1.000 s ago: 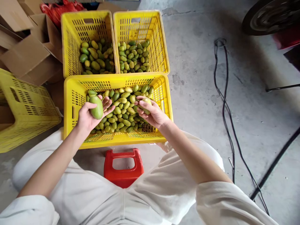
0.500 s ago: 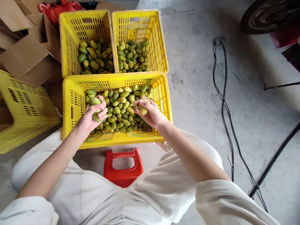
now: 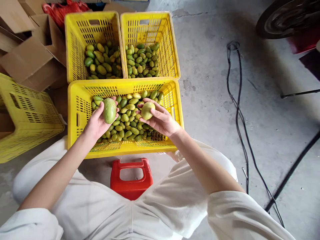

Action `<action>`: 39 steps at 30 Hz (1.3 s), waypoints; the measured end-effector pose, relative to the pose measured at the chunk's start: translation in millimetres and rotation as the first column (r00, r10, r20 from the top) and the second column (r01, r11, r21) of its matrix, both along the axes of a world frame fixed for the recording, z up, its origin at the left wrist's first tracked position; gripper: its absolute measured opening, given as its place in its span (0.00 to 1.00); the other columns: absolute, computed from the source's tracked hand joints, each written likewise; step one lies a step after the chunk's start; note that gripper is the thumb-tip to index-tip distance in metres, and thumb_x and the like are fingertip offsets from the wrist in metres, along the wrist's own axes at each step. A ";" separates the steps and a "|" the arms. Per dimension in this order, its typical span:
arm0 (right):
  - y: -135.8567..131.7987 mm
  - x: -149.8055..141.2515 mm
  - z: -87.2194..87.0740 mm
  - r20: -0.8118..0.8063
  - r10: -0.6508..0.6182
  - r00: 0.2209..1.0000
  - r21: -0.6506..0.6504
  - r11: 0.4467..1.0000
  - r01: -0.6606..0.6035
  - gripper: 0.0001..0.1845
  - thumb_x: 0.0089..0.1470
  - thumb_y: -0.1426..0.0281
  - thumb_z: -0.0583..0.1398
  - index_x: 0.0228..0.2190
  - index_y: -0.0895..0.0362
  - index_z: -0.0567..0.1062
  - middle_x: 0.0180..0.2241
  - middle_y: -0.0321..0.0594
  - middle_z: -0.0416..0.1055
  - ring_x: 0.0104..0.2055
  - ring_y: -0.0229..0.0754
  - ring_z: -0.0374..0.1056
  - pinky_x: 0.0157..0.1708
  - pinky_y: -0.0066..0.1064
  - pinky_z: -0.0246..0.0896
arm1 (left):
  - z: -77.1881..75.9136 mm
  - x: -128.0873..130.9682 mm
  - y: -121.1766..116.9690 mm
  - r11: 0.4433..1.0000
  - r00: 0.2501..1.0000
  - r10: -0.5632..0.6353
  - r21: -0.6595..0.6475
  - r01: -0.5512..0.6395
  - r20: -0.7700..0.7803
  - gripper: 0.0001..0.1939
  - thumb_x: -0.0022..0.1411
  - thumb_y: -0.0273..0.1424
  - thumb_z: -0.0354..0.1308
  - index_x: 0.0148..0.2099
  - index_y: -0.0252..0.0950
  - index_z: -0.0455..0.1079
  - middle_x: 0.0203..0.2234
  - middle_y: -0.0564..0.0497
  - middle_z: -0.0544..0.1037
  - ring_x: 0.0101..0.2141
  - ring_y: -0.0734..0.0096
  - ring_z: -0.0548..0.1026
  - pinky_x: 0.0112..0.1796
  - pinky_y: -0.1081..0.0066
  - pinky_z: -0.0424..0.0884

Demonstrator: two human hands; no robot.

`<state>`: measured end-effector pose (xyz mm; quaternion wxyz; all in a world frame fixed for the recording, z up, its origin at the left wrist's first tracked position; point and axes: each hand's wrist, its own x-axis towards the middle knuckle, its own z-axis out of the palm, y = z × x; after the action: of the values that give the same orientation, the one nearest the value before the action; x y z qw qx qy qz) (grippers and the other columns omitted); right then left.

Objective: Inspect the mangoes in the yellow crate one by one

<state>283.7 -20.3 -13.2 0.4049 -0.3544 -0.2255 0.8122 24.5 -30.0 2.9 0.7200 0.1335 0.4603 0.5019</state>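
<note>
My left hand (image 3: 97,120) holds a large oval green fruit (image 3: 109,110), resting against the palm and fingers, with the thumb alongside it. In my right hand (image 3: 161,117) is a rounder yellow-green fruit (image 3: 147,110), gripped between thumb and fingers. Both hands are raised over the front yellow crate (image 3: 125,152), roughly level with each other. Inside that crate lies a spread of smaller green and yellowish oval fruits (image 3: 131,125), partly covered by the hands. The exact kind of fruit is unclear.
Two more yellow crates, back left (image 3: 71,50) and back right (image 3: 173,50), hold similar fruits. Another yellow crate (image 3: 32,116) and cardboard boxes (image 3: 27,60) stand at left. A red stool (image 3: 131,188) sits between my legs. Black cables (image 3: 237,103) and a wheel (image 3: 277,20) are at right.
My left fingers have loosened and turned, so its fruit now shows upright on the palm. My right hand has also opened its grip somewhat, with its fruit more exposed.
</note>
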 end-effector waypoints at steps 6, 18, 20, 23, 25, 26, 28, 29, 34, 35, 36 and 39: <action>-1.1 3.6 -3.9 -0.014 -0.003 1.000 -0.019 1.000 0.003 0.31 0.39 0.55 0.84 0.36 0.49 0.75 0.35 0.31 0.77 0.32 0.38 0.74 0.31 0.32 0.76 | 6.1 -5.7 3.5 0.989 0.990 0.066 -0.137 -0.048 0.124 0.08 0.63 0.24 0.65 0.43 0.41 0.74 0.33 0.51 0.76 0.30 0.77 0.75 0.22 0.86 0.68; 0.0 2.5 0.3 -0.037 -0.059 0.998 -0.065 0.996 0.057 0.24 0.56 0.53 0.69 0.51 0.48 0.79 0.47 0.41 0.84 0.58 0.57 0.79 0.58 0.57 0.80 | -2.4 -6.7 -2.7 0.998 0.998 -0.040 -0.040 0.042 0.045 0.12 0.65 0.37 0.62 0.49 0.40 0.75 0.39 0.44 0.82 0.35 0.60 0.83 0.32 0.65 0.83; 0.5 2.5 -0.2 -0.068 -0.061 0.996 -0.062 0.996 0.056 0.23 0.56 0.59 0.68 0.53 0.49 0.79 0.49 0.41 0.84 0.62 0.58 0.78 0.62 0.59 0.78 | -4.2 -3.5 -3.1 0.998 0.999 -0.047 -0.036 0.048 0.011 0.13 0.67 0.36 0.62 0.52 0.39 0.77 0.45 0.42 0.85 0.47 0.53 0.86 0.46 0.58 0.87; -0.1 1.7 -3.4 -0.095 -0.051 0.994 -0.036 0.998 0.048 0.24 0.57 0.66 0.68 0.55 0.47 0.78 0.51 0.38 0.84 0.64 0.54 0.77 0.66 0.57 0.77 | -9.0 -0.9 -4.1 0.997 0.996 -0.076 -0.007 0.076 -0.044 0.15 0.70 0.39 0.67 0.54 0.39 0.77 0.49 0.43 0.86 0.57 0.51 0.85 0.59 0.55 0.84; -1.2 1.4 -6.7 -0.091 -0.047 0.995 -0.017 0.999 0.045 0.22 0.59 0.66 0.70 0.54 0.47 0.77 0.51 0.37 0.83 0.64 0.51 0.78 0.65 0.51 0.79 | -11.8 -1.2 -5.0 0.995 0.993 -0.092 0.034 0.094 -0.072 0.19 0.68 0.42 0.72 0.56 0.39 0.77 0.50 0.43 0.86 0.59 0.50 0.84 0.63 0.55 0.81; -1.7 1.4 -8.5 -0.082 -0.048 0.995 -0.013 0.999 0.047 0.21 0.60 0.65 0.72 0.53 0.47 0.77 0.51 0.37 0.83 0.62 0.50 0.79 0.62 0.47 0.81 | -12.7 -1.8 -5.4 0.993 0.991 -0.103 0.056 0.108 -0.082 0.22 0.66 0.43 0.74 0.56 0.39 0.76 0.50 0.43 0.86 0.60 0.49 0.83 0.64 0.54 0.80; -2.3 2.2 -11.6 -0.058 -0.055 0.997 -0.019 0.998 0.054 0.20 0.58 0.59 0.75 0.48 0.48 0.78 0.47 0.37 0.83 0.55 0.47 0.81 0.51 0.38 0.85 | -13.3 -2.8 -6.1 0.985 0.986 -0.136 0.093 0.145 -0.096 0.28 0.62 0.43 0.79 0.58 0.40 0.75 0.50 0.44 0.86 0.62 0.47 0.82 0.64 0.52 0.79; -2.2 3.0 -12.6 -0.047 -0.062 0.997 -0.026 0.998 0.060 0.21 0.58 0.56 0.76 0.46 0.48 0.78 0.44 0.36 0.82 0.51 0.46 0.82 0.45 0.35 0.84 | -13.2 -3.1 -6.3 0.981 0.983 -0.154 0.108 0.164 -0.098 0.31 0.59 0.43 0.81 0.59 0.41 0.75 0.49 0.44 0.85 0.63 0.47 0.81 0.64 0.52 0.80; 0.8 6.7 -11.5 -0.045 -0.144 0.989 -0.042 0.989 0.142 0.19 0.57 0.54 0.75 0.39 0.49 0.76 0.36 0.35 0.78 0.41 0.44 0.78 0.32 0.30 0.75 | -12.0 -1.5 -6.1 0.971 0.979 -0.202 0.121 0.206 -0.039 0.34 0.45 0.43 0.87 0.51 0.40 0.78 0.42 0.48 0.83 0.47 0.58 0.84 0.46 0.67 0.84; 1.2 6.9 -10.9 -0.048 -0.165 0.985 -0.043 0.986 0.163 0.19 0.55 0.56 0.76 0.38 0.49 0.75 0.36 0.35 0.78 0.42 0.44 0.78 0.34 0.31 0.76 | -11.8 -1.0 -5.8 0.975 0.981 -0.193 0.108 0.194 -0.019 0.32 0.45 0.41 0.87 0.48 0.40 0.77 0.40 0.50 0.82 0.42 0.64 0.83 0.41 0.71 0.82; 1.5 6.8 -10.5 -0.048 -0.185 0.982 -0.044 0.982 0.183 0.19 0.54 0.58 0.77 0.37 0.49 0.75 0.35 0.34 0.77 0.43 0.45 0.78 0.37 0.33 0.77 | -11.5 -0.6 -5.3 0.980 0.984 -0.177 0.090 0.177 -0.003 0.29 0.45 0.38 0.86 0.46 0.40 0.76 0.37 0.52 0.81 0.37 0.70 0.81 0.36 0.75 0.80; 1.4 5.3 -10.9 -0.022 -0.223 0.975 -0.054 0.974 0.221 0.20 0.50 0.63 0.78 0.35 0.49 0.73 0.35 0.33 0.76 0.45 0.45 0.78 0.45 0.36 0.80 | -10.0 -0.5 -3.2 0.995 0.995 -0.098 0.012 0.098 0.001 0.23 0.45 0.29 0.81 0.41 0.39 0.73 0.34 0.55 0.78 0.31 0.77 0.78 0.32 0.80 0.76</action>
<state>289.0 -19.0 -24.1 0.4869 -0.3764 -0.1581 0.7722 24.0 -33.1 -7.1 0.7432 0.1601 0.4496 0.4689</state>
